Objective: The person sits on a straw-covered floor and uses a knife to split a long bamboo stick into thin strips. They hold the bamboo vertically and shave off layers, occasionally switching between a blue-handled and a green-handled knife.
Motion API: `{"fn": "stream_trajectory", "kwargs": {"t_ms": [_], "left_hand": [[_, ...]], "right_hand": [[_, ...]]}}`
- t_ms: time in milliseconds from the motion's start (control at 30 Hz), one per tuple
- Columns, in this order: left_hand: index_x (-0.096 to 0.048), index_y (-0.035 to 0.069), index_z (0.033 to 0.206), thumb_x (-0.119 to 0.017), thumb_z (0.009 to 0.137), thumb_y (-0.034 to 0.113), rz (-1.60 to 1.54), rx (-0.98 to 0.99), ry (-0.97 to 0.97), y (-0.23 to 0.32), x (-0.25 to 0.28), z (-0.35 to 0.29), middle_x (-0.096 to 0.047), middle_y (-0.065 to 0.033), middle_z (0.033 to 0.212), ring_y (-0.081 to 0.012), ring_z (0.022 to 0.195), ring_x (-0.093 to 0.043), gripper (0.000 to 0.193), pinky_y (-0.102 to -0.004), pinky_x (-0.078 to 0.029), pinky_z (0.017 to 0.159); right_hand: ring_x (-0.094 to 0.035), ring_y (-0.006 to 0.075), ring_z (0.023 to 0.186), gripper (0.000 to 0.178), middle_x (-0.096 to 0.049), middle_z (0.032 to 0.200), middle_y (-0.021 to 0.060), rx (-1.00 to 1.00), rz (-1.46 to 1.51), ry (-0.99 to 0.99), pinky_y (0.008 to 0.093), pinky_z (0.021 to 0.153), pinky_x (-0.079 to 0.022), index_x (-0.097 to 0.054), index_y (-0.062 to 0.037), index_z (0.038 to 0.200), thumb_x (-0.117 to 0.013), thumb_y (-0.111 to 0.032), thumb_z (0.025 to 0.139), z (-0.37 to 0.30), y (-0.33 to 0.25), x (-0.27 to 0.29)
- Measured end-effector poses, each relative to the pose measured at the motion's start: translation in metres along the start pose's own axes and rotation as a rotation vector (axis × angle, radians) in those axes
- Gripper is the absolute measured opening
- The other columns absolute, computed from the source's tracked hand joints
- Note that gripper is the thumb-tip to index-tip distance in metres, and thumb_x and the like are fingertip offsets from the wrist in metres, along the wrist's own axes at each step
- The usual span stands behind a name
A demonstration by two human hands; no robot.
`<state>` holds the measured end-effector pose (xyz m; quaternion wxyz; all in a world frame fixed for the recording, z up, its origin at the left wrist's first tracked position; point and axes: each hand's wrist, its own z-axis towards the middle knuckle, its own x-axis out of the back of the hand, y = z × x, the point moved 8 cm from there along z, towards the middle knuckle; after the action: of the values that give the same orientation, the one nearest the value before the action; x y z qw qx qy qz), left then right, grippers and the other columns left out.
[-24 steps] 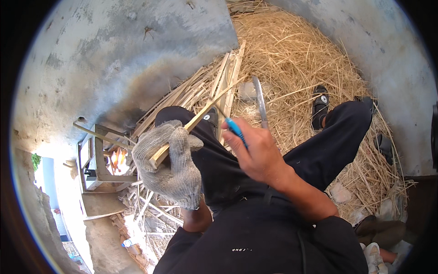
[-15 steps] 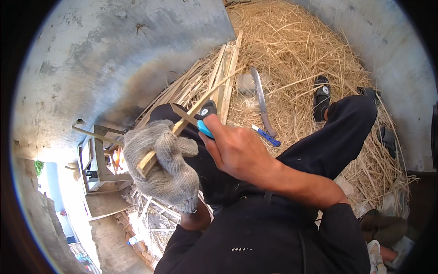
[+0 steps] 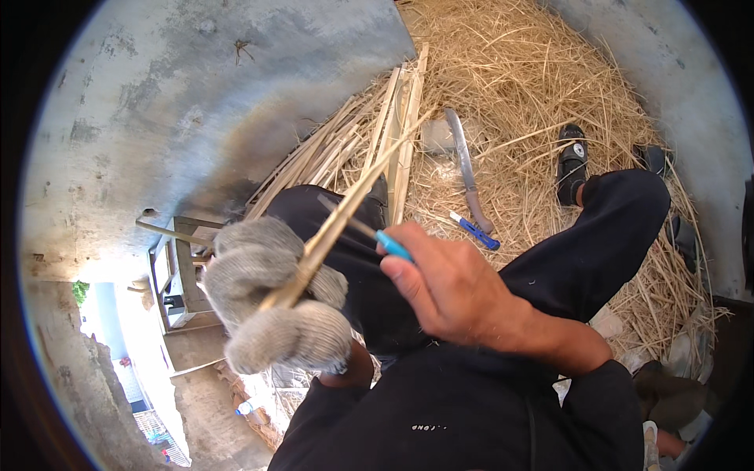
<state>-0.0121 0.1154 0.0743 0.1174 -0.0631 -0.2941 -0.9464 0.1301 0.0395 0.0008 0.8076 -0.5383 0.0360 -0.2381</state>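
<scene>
A knit grey glove covers my left hand (image 3: 250,263), its fingers wrapped round the lower part of a long pale strip of split wood or bamboo (image 3: 339,218). The strip slants up and away to the right. My bare right hand (image 3: 463,289) grips a knife by its turquoise handle (image 3: 393,245), thumb along the near side. Its thin blade points up and left and crosses the strip above the glove; whether the edge touches the strip I cannot tell. Both hands are over my lap.
Several pale strips (image 3: 410,125) lean beyond my left knee. A large curved-handled knife (image 3: 463,161) and a blue utility knife (image 3: 476,232) lie on straw-like shavings (image 3: 522,74). A grey wall (image 3: 181,102) rises at left beside a wooden frame (image 3: 177,275). Part of another person shows at lower right.
My left hand has rolled over, turning the strip, and the strip's near end is now hidden by the glove. My right hand with the knife has shifted down and right. The whole view has moved slightly.
</scene>
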Motion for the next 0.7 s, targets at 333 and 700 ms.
{"fn": "stream_trajectory", "kwargs": {"t_ms": [333, 700], "left_hand": [[-0.054, 0.002, 0.086, -0.055, 0.098, 0.040, -0.032, 0.003, -0.034, 0.006, -0.001, -0.008, -0.055, -0.0096, 0.076, -0.0202, 0.071, -0.055, 0.041, -0.0355, -0.046, 0.070], [-0.054, 0.001, 0.089, -0.061, 0.096, 0.035, -0.176, 0.116, -0.131, 0.010, 0.012, -0.003, -0.055, -0.0113, 0.086, -0.0224, 0.083, -0.054, 0.035, -0.0368, -0.045, 0.076]], "right_hand": [[-0.059, 0.0337, 0.053, 0.020, -0.056, 0.064, 0.0135, 0.022, -0.316, -0.191, 0.0426, 0.046, -0.046, -0.048, -0.0036, 0.091, -0.065, -0.015, 0.091, 0.002, -0.011, -0.018], [-0.059, 0.0405, 0.054, 0.024, -0.061, 0.066, 0.0213, -0.274, -0.658, -0.013, 0.0487, 0.050, -0.047, -0.051, -0.0007, 0.094, -0.051, -0.024, 0.099, 0.000, 0.132, 0.008]]}}
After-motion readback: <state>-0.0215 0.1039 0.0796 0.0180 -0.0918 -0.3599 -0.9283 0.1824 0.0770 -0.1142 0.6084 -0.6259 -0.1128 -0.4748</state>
